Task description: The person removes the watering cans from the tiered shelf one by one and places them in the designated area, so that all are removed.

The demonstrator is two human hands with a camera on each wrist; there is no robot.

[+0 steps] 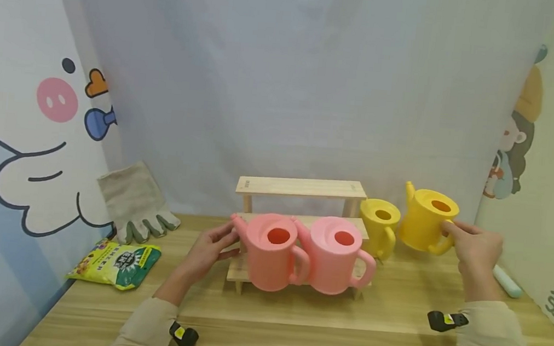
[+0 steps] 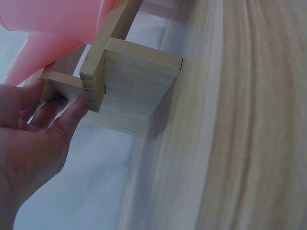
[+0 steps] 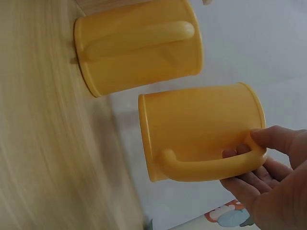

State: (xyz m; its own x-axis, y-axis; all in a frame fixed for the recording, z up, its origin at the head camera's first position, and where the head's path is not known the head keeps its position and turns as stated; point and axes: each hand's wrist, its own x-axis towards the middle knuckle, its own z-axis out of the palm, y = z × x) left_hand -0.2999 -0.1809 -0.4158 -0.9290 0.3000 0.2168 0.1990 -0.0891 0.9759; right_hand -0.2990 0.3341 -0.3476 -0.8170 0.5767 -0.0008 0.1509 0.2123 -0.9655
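Sleeved arms are reaching out: left hand (image 1: 208, 246) is touching the wooden rack (image 1: 300, 188) with fingers loosely extended; right hand (image 1: 473, 248) is gripping a lifted yellow watering can (image 1: 426, 219) by its handle, unplaced.

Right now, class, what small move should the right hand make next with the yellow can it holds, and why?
Probably set the held yellow can down: the right hand grips its handle, lifted off the table beside the other yellow can, while the left hand touches the rack.

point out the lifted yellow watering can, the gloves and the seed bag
lifted yellow watering can (image 1: 421, 221), head view, side wall
gloves (image 1: 133, 201), head view, cuff and palm
seed bag (image 1: 118, 262), head view, printed front
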